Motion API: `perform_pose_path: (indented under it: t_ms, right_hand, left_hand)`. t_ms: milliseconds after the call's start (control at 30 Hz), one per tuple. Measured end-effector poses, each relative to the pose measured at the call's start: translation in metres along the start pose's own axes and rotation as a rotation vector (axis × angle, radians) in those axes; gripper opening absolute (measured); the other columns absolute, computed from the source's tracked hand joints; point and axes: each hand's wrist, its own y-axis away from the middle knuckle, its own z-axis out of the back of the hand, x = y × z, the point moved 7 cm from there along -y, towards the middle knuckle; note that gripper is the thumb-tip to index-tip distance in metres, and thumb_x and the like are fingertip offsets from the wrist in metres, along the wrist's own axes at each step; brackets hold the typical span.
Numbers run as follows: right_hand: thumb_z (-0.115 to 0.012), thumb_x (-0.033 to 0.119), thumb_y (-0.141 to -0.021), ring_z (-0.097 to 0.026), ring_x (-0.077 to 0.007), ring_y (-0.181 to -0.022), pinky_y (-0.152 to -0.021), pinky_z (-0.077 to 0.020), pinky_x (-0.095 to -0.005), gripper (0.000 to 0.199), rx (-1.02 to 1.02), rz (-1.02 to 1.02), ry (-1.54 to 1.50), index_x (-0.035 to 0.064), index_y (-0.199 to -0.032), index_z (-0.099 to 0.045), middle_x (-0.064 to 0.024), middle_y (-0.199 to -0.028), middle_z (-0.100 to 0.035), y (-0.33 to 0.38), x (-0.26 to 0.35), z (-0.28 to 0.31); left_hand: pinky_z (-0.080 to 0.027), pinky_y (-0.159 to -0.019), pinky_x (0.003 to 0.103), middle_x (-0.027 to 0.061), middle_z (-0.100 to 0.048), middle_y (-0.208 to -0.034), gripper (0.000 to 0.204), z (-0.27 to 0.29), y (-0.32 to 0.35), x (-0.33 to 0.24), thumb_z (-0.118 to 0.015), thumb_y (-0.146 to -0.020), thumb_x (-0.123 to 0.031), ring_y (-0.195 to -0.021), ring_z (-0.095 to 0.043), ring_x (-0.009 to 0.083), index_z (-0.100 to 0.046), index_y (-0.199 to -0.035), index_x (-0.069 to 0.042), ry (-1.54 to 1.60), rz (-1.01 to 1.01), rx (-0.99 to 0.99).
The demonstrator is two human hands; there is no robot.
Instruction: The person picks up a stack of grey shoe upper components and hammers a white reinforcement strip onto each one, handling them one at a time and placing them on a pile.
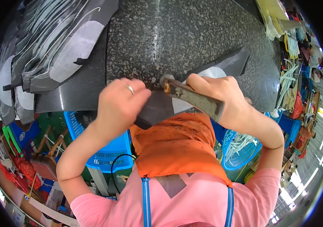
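Note:
My right hand [227, 96] is closed around a hammer-like tool [195, 99] with a flat grey metal handle. Its round head [166, 79] points left, over the near edge of the dark speckled worktop. Under both hands lies a dark grey, long flat piece [231, 62] with a white patch; its near end hangs past the worktop edge toward my apron. My left hand [121, 100], with a ring on one finger, is curled beside the tool's head at the piece's left part. Whatever its fingertips hold is hidden.
Many similar dark pieces with white patches [80, 47] are stacked at the far left of the worktop [191, 28]. Below the edge stand a blue basket [110, 155] and another blue basket [241, 160] with white strips. A pale yellow object [271, 15] stands far right.

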Motion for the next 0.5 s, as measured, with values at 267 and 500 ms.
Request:
perform_pose_path:
  t_ms: [267,500]
  right_hand:
    - [-0.061,0.018,-0.084,-0.063,-0.0385,-0.064,-0.057,-0.05,-0.0447,0.022,0.127,-0.183,-0.284,0.006,-0.101,-0.053,-0.0168,-0.073,-0.063,-0.002,-0.01,0.0]
    - [-0.063,0.003,-0.084,-0.063,-0.0347,-0.072,-0.066,-0.05,-0.0382,0.038,-0.144,-0.082,-0.339,-0.0023,-0.12,-0.054,-0.0188,-0.089,-0.064,0.037,0.003,0.041]
  left_hand:
    - [-0.047,-0.071,0.037,0.0042,-0.06,-0.09,0.022,0.007,0.013,0.01,-0.075,-0.067,-0.002,-0.083,-0.058,0.0246,-0.069,-0.087,-0.007,-0.016,0.172,-0.076]
    - [-0.041,-0.076,0.035,0.0026,-0.06,-0.089,0.019,-0.007,0.001,0.001,-0.077,-0.068,-0.004,-0.087,-0.055,0.0236,-0.068,-0.084,-0.009,0.002,0.095,-0.159]
